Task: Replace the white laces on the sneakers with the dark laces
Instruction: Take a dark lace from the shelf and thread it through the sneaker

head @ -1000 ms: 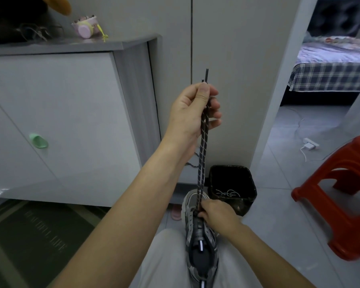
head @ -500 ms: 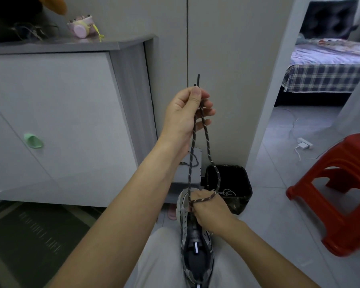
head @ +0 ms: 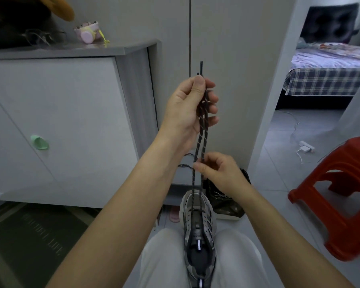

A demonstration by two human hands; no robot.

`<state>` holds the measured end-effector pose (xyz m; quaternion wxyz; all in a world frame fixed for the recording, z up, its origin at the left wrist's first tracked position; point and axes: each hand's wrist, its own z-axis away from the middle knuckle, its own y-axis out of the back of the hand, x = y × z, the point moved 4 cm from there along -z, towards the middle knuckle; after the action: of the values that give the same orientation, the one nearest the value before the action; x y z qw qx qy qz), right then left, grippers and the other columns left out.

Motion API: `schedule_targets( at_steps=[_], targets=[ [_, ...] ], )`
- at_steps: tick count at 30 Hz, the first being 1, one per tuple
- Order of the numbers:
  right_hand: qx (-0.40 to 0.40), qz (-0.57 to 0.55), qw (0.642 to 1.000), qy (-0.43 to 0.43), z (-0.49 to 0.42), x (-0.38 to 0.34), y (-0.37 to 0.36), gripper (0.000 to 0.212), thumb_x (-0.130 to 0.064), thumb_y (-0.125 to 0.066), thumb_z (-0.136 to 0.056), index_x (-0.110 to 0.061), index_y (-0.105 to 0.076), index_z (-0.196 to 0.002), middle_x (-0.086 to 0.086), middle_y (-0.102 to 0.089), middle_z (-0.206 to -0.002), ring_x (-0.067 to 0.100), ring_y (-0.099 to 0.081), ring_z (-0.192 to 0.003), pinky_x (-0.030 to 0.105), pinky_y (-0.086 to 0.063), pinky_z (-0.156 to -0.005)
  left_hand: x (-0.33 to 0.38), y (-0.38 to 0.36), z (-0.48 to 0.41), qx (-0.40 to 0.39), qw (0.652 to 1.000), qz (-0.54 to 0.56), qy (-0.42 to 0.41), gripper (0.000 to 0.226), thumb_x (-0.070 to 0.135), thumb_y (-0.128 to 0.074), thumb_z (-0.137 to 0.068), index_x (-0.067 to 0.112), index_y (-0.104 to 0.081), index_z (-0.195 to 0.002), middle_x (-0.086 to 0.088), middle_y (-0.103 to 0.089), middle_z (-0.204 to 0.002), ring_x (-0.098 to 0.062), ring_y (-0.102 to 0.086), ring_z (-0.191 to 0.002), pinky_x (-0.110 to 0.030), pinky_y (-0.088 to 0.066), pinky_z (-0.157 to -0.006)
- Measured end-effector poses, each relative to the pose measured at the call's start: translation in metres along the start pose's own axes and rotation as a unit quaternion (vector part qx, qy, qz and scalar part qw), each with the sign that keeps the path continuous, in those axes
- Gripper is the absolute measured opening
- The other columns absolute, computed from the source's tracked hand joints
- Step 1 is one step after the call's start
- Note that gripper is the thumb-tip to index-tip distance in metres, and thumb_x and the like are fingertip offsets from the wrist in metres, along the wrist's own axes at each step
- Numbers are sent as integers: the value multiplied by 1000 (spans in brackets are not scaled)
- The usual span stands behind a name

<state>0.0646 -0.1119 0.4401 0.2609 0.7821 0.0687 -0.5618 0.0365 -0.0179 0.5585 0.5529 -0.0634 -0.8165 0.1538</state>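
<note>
In front of a cabinet (head: 71, 121), the sneaker (head: 197, 225) is resting between the knees, its white lace seemingly out, while the left hand (head: 187, 107) is pinching both dark lace (head: 202, 140) ends high and the right hand (head: 218, 171) is pinching the strands below, with most eyelets apparently still waiting.

The lace (head: 202, 140) is seen to be dark, flecked along its length with pale specks, and its tips are plain black. The sneaker (head: 199, 225) is made up of grey and beige panels, with a dark tongue marked by a small white strip. Light grey trousers (head: 164, 256) are worn. On the left, a white cabinet (head: 60, 121) topped in grey is fitted with a mint-green knob (head: 39, 142), and a dark green mat (head: 29, 235) is laid near it. A red stool (head: 341, 204) is seen on the right, and a blue-and-white plaid bedspread (head: 324, 82) far behind it.
</note>
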Motion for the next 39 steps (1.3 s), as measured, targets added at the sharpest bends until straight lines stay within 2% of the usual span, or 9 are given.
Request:
schedule_targets(
  at_steps=[9,15,17,21,25,29,31,35,39],
  targets=[
    [33,-156,983,91,-1,-54,25,8,-10,-68,-75,-17,-68,-71,-3,-64,-56,7,-54,-46,19,-46,-48,30,-25,6,-7,987,161,-11,28,23,-36,-101,12,-51,-80,4,-44,-54,-4,-34,-40,-14,-29,-38],
    [244,-137,960,5,-2,-19,48,11,-18,-61,-89,-16,-68,-81,-6,-56,-53,0,-51,-44,15,-44,-48,-40,27,23,140,982,-113,48,26,27,-44,-99,16,-68,-95,-2,-66,-86,-7,-51,-77,-31,-44,-75],
    [275,-54,960,-3,-1,-14,51,13,-22,-59,-91,-16,-69,-86,-3,-57,-58,-1,-51,-46,13,-43,-50,-103,48,50,176,957,-139,185,28,29,-44,-98,12,-67,-101,-5,-56,-69,-10,-45,-61,-30,-43,-58],
    [18,134,989,66,-6,-33,-10,12,-22,-63,-88,-16,-73,-89,-5,-63,-75,6,-57,-66,27,-50,-69,-209,28,103,69,922,-111,364,24,29,-51,-95,10,-61,-85,-5,-53,-67,-11,-46,-52,-25,-45,-46],
    [-189,145,971,25,3,-17,-56,32,-28,-64,-88,-20,-64,-118,-6,-66,-101,2,-58,-89,9,-44,-79,-296,56,102,15,867,-366,337,43,14,-57,-93,-1,-44,-130,-12,-58,-120,-24,-58,-107,-40,-50,-96],
    [-87,177,979,-54,3,47,-25,23,-30,-62,-89,-21,-68,-108,-8,-66,-100,2,-58,-89,18,-46,-82,-233,69,92,-52,744,-638,193,26,18,-57,-89,8,-58,-113,-5,-63,-106,-17,-60,-97,-25,-50,-77],
    [-51,234,964,-112,11,86,-11,16,-32,-60,-89,-20,-67,-97,-5,-67,-94,5,-59,-83,23,-49,-79,-222,78,89,-57,776,-604,172,19,28,-53,-90,21,-62,-104,-1,-65,-102,-20,-59,-94,-34,-49,-77],
    [-105,294,921,-231,50,150,-15,32,-52,-55,-86,-21,-57,-86,-7,-61,-80,10,-57,-74,29,-47,-69,-239,125,103,-99,723,-632,260,44,51,-53,-86,24,-51,-121,2,-56,-118,-20,-55,-111,-35,-46,-91],
    [-139,304,915,-227,66,159,-32,39,-60,-50,-85,-21,-51,-81,-6,-59,-79,14,-55,-76,31,-42,-68,-241,132,104,-85,723,-634,260,32,54,-52,-86,22,-52,-92,4,-63,-91,-18,-60,-91,-32,-47,-75]
  ],
)
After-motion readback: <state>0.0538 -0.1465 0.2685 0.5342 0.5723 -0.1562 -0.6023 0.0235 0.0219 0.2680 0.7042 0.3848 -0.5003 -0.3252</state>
